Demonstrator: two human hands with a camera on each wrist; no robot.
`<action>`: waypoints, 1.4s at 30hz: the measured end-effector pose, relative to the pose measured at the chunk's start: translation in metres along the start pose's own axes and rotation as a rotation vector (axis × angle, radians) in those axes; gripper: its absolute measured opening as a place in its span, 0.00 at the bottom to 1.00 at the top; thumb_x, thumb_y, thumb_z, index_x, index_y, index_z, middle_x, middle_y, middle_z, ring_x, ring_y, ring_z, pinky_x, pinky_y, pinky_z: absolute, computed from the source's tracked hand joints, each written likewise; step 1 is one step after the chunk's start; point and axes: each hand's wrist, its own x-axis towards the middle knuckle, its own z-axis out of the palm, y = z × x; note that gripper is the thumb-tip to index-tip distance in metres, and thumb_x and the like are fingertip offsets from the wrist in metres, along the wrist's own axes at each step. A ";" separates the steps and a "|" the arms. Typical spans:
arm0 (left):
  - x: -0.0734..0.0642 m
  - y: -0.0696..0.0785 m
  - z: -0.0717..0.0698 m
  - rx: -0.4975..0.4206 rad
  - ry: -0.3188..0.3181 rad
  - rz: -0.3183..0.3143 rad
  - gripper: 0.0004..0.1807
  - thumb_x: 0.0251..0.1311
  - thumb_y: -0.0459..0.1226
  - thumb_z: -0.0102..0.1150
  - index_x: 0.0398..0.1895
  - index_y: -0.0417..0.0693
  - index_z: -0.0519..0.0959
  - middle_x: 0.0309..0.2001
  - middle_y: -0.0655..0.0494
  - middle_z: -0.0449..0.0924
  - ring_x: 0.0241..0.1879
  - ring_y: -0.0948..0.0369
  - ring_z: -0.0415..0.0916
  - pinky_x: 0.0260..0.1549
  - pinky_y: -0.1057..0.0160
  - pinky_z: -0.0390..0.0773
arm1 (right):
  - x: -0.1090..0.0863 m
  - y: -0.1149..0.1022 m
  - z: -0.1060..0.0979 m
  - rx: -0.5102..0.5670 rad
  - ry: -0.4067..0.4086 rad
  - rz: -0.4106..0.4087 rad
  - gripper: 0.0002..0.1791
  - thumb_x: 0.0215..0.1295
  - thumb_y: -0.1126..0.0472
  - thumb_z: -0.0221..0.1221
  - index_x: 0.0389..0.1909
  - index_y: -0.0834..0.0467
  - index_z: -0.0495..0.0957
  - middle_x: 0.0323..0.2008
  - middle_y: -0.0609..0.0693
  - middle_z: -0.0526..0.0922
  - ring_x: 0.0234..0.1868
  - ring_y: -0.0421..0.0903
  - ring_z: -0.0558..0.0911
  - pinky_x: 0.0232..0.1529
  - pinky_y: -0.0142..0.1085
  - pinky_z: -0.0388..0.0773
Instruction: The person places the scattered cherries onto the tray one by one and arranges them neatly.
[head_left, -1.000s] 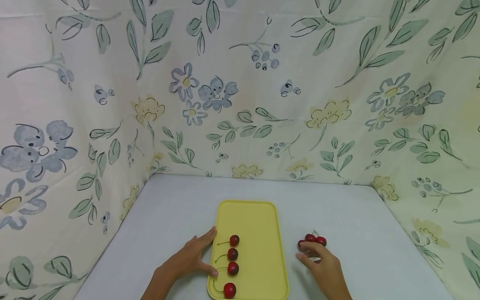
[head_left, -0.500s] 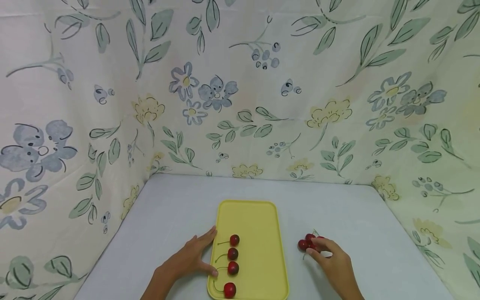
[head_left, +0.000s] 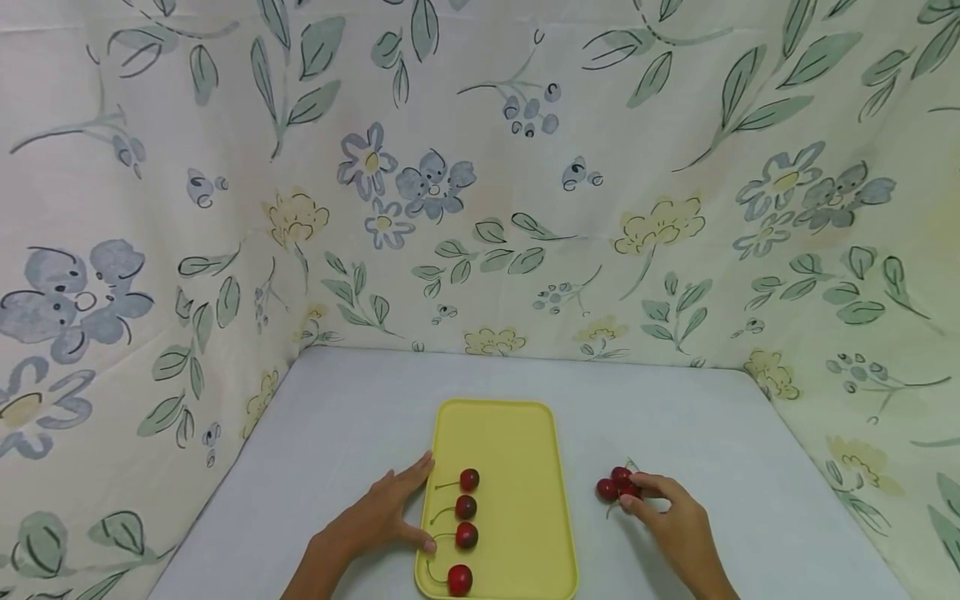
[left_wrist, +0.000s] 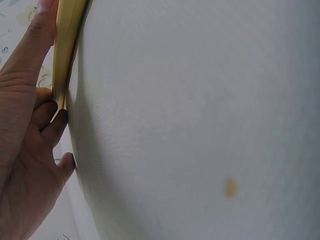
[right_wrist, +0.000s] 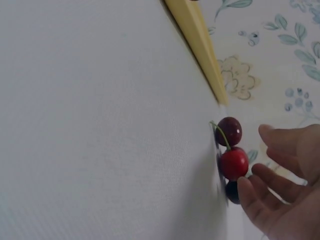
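My left hand [head_left: 382,510] rests along the left edge of the yellow tray [head_left: 517,467], fingers extended and the thumb over the rim. In the left wrist view that thumb lies against the tray wall [left_wrist: 70,40]. Inside the tray, several red cherries [head_left: 467,536] form a column, stems pointing left. To the tray's right, my right hand [head_left: 671,517] reaches over a small cluster of cherries [head_left: 606,489], partly covering them. The right wrist view shows its thumb and fingers spread apart, one fingertip right at a bright red cherry [right_wrist: 234,164] with a green stem.
A white-covered table [head_left: 360,417] lies beneath everything. Behind it and along both sides hangs a floral cloth [head_left: 480,208]. The tray stands between the two hands.
My right hand has shifted right, from the left end of the cherry cluster to its right side, uncovering the leftmost cherry. The left hand and tray have stayed put.
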 end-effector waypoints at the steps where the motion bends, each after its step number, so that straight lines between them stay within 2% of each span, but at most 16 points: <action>1: 0.000 0.000 0.000 0.001 0.000 0.001 0.69 0.44 0.61 0.82 0.85 0.41 0.56 0.85 0.48 0.51 0.83 0.40 0.52 0.78 0.27 0.47 | 0.001 0.000 0.000 -0.009 -0.015 0.017 0.24 0.64 0.53 0.75 0.58 0.58 0.85 0.53 0.56 0.88 0.56 0.54 0.85 0.42 0.31 0.84; 3: 0.000 0.000 0.000 0.002 0.000 0.003 0.69 0.44 0.61 0.82 0.85 0.41 0.56 0.85 0.48 0.51 0.83 0.41 0.52 0.78 0.27 0.47 | 0.003 0.000 -0.001 -0.015 -0.039 0.040 0.24 0.65 0.53 0.75 0.59 0.58 0.85 0.54 0.57 0.88 0.58 0.56 0.84 0.51 0.41 0.86; 5: 0.000 -0.001 0.000 0.002 0.000 0.004 0.69 0.43 0.61 0.82 0.85 0.41 0.56 0.85 0.48 0.51 0.83 0.41 0.52 0.78 0.27 0.47 | 0.004 -0.001 -0.001 -0.018 -0.057 0.052 0.24 0.65 0.54 0.75 0.59 0.59 0.85 0.54 0.57 0.88 0.58 0.57 0.84 0.59 0.53 0.84; 8: 0.001 -0.001 0.000 0.002 0.002 0.005 0.70 0.43 0.61 0.82 0.85 0.41 0.56 0.85 0.48 0.51 0.83 0.41 0.53 0.78 0.27 0.48 | 0.004 -0.001 -0.001 -0.020 -0.074 0.053 0.24 0.64 0.56 0.75 0.58 0.59 0.85 0.55 0.59 0.87 0.58 0.58 0.83 0.63 0.62 0.78; 14: 0.001 -0.001 0.001 0.009 0.003 0.010 0.70 0.43 0.61 0.82 0.85 0.41 0.56 0.85 0.47 0.51 0.83 0.42 0.53 0.78 0.28 0.48 | 0.005 -0.001 0.003 -0.063 -0.093 0.061 0.23 0.62 0.60 0.76 0.58 0.59 0.85 0.56 0.60 0.85 0.56 0.57 0.82 0.64 0.64 0.78; 23: -0.001 0.000 0.000 -0.013 -0.002 0.006 0.69 0.44 0.60 0.82 0.85 0.41 0.56 0.85 0.47 0.51 0.83 0.40 0.51 0.77 0.26 0.47 | 0.005 -0.003 0.010 -0.106 -0.120 0.099 0.23 0.59 0.65 0.77 0.56 0.61 0.85 0.51 0.60 0.86 0.54 0.60 0.82 0.66 0.66 0.73; 34: 0.001 -0.003 0.001 0.005 0.002 0.018 0.69 0.44 0.61 0.82 0.85 0.41 0.56 0.85 0.48 0.51 0.83 0.41 0.52 0.78 0.27 0.47 | 0.003 0.001 0.014 -0.141 -0.102 0.063 0.22 0.57 0.66 0.78 0.54 0.60 0.86 0.48 0.57 0.87 0.47 0.53 0.84 0.61 0.60 0.82; 42: 0.001 -0.004 0.000 0.003 0.002 0.020 0.69 0.45 0.61 0.81 0.84 0.41 0.56 0.85 0.48 0.51 0.83 0.42 0.52 0.78 0.27 0.47 | 0.002 0.000 0.014 -0.128 -0.089 0.051 0.22 0.58 0.65 0.78 0.54 0.61 0.86 0.48 0.57 0.87 0.46 0.52 0.85 0.59 0.59 0.84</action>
